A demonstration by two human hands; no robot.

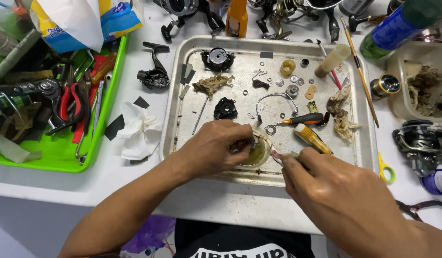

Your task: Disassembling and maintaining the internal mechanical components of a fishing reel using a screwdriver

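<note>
My left hand [212, 148] pinches a small metal reel part with a spring [249, 143] over a small round cup of yellowish grease [260, 154] at the front of a metal tray [174, 110]. My right hand [335, 191] comes in from the right and grips a thin tool whose tip [277, 156] touches the cup's rim. Black reel parts [225, 109], washers, a bent wire bail [277, 99] and two screwdrivers [311, 137] lie scattered in the tray.
A green tray [53, 157] of pliers and tools stands at the left. Crumpled tissue [139, 131] and a black reel handle [155, 71] lie between the trays. At the right sit a fishing reel [421, 141], a clear tub [421, 86] and a green bottle [402, 24].
</note>
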